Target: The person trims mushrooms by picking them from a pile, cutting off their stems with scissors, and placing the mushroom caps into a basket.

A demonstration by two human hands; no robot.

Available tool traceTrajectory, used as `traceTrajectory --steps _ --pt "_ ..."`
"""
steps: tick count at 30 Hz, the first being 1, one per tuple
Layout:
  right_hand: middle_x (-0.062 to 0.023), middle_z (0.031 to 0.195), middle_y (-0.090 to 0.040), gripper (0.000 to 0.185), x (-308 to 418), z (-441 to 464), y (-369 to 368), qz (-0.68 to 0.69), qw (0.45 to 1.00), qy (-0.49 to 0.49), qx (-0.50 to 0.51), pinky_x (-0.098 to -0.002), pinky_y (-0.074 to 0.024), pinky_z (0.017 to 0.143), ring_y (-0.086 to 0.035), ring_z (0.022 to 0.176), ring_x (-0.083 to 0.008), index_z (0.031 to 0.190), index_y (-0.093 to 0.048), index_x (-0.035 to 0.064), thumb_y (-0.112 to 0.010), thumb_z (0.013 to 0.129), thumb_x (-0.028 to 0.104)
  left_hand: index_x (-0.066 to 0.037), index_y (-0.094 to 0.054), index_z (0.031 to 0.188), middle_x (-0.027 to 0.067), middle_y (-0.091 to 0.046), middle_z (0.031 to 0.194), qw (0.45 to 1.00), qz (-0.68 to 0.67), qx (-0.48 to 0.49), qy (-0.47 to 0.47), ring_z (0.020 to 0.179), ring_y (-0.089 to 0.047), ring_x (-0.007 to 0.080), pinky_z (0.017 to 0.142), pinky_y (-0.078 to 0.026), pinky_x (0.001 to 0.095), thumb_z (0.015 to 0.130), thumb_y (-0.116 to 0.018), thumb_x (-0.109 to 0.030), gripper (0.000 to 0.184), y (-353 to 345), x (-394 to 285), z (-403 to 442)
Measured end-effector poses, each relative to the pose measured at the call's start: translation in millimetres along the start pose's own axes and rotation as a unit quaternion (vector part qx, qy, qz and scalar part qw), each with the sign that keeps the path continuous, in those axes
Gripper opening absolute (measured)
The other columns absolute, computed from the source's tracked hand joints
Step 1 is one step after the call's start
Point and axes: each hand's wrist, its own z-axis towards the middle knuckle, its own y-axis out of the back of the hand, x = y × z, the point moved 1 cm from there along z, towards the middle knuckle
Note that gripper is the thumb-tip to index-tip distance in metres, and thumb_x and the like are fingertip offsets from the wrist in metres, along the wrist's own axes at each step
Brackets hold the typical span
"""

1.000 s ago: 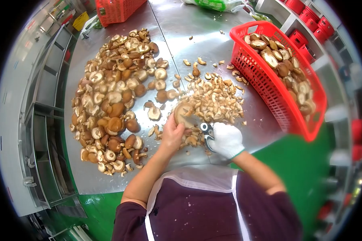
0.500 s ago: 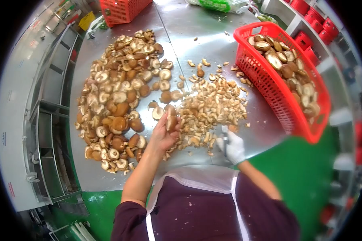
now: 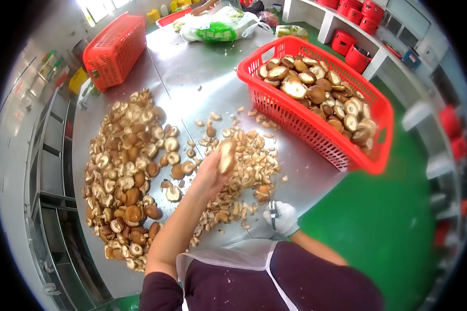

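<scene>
My left hand (image 3: 213,175) is bare and closed around a shiitake mushroom (image 3: 227,156), held above the heap of cut stems. In a white glove, my right hand (image 3: 285,220) grips a small dark-handled tool (image 3: 273,213); whether it is a knife or scissors is unclear. A brown mushroom cap (image 3: 263,193) lies just beyond that hand's tool. Pale cut mushroom stems (image 3: 249,160) spread over the table between and beyond both hands. A large pile of whole shiitake mushrooms (image 3: 124,171) covers the table's left side.
A red basket (image 3: 306,132) of mushrooms stands at the table's right edge. Another red basket (image 3: 117,52) is at the far left. Bagged greens (image 3: 215,31) lie at the back, near another person's hand (image 3: 202,9). Red drums (image 3: 358,57) sit on shelving at right.
The view has swung to the right and up, showing more of the far table. My left hand has lifted the mushroom slightly. A brown cap now shows clearly near my right hand.
</scene>
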Motion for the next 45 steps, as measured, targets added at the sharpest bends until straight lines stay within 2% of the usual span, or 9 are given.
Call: traceTrajectory --steps 2,4,6,15,18,27,31,36,45 --pt "-0.0114 0.066 -0.059 0.021 -5 -2 -3 -0.016 1.000 -0.002 -0.006 -0.0424 -0.0484 0.056 -0.060 0.061 -0.0324 0.077 -0.060 0.0111 -0.073 0.076 0.028 -0.011 -0.053 0.130 0.0078 -0.061 0.108 0.989 0.147 -0.008 -0.020 0.096 -0.060 0.0193 0.074 -0.053 0.0283 0.100 -0.047 -0.033 0.038 -80 -37 -1" --pt "-0.0110 0.065 -0.059 0.021 -9 -3 -7 0.000 1.000 -0.001 0.004 -0.0426 -0.0485 0.056 -0.061 0.061 -0.0323 0.077 -0.061 0.0112 -0.074 0.075 0.028 -0.009 -0.044 0.138 0.0132 -0.044 0.142 0.933 0.046 0.336 -0.119 0.122 -0.052 0.0263 0.094 -0.049 0.0402 0.101 -0.044 -0.031 0.043 -92 -32 62" --pt "-0.0111 0.069 -0.063 0.021 -9 -7 -9 0.013 0.999 -0.017 -0.026 -0.0413 -0.0507 0.059 -0.063 0.064 -0.0322 0.080 -0.063 0.0104 -0.074 0.073 0.026 -0.006 -0.013 0.151 0.0198 -0.035 0.148 0.922 0.151 0.277 -0.225 0.127 -0.048 0.0324 0.099 -0.046 0.0407 0.099 -0.047 -0.028 0.066 -141 -33 49" --pt "-0.0099 0.069 -0.063 0.016 -16 -11 -11 0.045 0.999 -0.016 -0.017 -0.0393 -0.0509 0.060 -0.063 0.064 -0.0308 0.079 -0.062 0.0087 -0.074 0.070 0.015 -0.010 -0.067 0.109 0.0090 -0.065 0.114 0.763 0.538 -0.176 -0.313 0.095 -0.064 0.0192 0.087 -0.052 0.0329 0.095 -0.053 -0.012 0.020 56 -11 107" --pt "-0.0099 0.069 -0.063 0.015 -11 -6 -9 0.028 0.999 0.017 -0.024 -0.0389 -0.0509 0.060 -0.063 0.063 -0.0303 0.079 -0.062 0.0087 -0.074 0.070 0.014 -0.007 -0.066 0.103 0.0159 -0.060 0.109 0.667 0.565 -0.334 -0.353 0.101 -0.058 0.0343 0.086 -0.048 0.0419 0.087 -0.051 -0.010 0.022 124 -39 105" --pt "-0.0100 0.066 -0.062 0.016 -8 -5 -8 0.046 0.998 0.019 -0.023 -0.0385 -0.0509 0.057 -0.063 0.060 -0.0309 0.077 -0.062 0.0077 -0.074 0.068 0.013 -0.007 -0.067 0.099 0.0109 -0.066 0.099 0.441 0.815 -0.312 -0.212 0.100 -0.057 0.0321 0.082 -0.050 0.0451 0.084 -0.054 -0.011 0.021 181 -87 130" --pt "-0.0099 0.066 -0.061 0.016 -13 -6 -13 0.036 0.999 0.012 -0.021 -0.0389 -0.0507 0.057 -0.063 0.060 -0.0309 0.076 -0.062 0.0076 -0.074 0.068 0.014 -0.006 -0.065 0.101 0.0118 -0.067 0.096 0.499 0.778 -0.303 -0.231 0.083 -0.066 0.0316 0.068 -0.053 0.0430 0.087 -0.051 -0.010 0.020 205 -90 134" --pt "-0.0108 0.065 -0.060 0.013 2 2 -5 0.023 0.999 0.033 -0.004 -0.0396 -0.0499 0.057 -0.061 0.060 -0.0312 0.077 -0.061 0.0086 -0.072 0.071 0.013 -0.008 -0.049 0.128 0.0104 -0.063 0.108 0.983 0.092 -0.102 -0.125 0.088 -0.065 0.0246 0.068 -0.055 0.0350 0.092 -0.044 -0.011 0.037 182 -89 59" --pt "-0.0134 0.066 -0.058 0.023 44 31 -17 -0.026 0.985 0.057 0.163 -0.0434 -0.0478 0.058 -0.059 0.063 -0.0352 0.075 -0.056 0.0094 -0.072 0.075 0.026 -0.010 -0.058 0.091 0.0084 -0.058 0.100 0.918 -0.331 0.190 -0.112 0.089 -0.057 0.0234 0.067 -0.045 0.0350 0.078 -0.063 -0.027 0.022 170 15 -21"
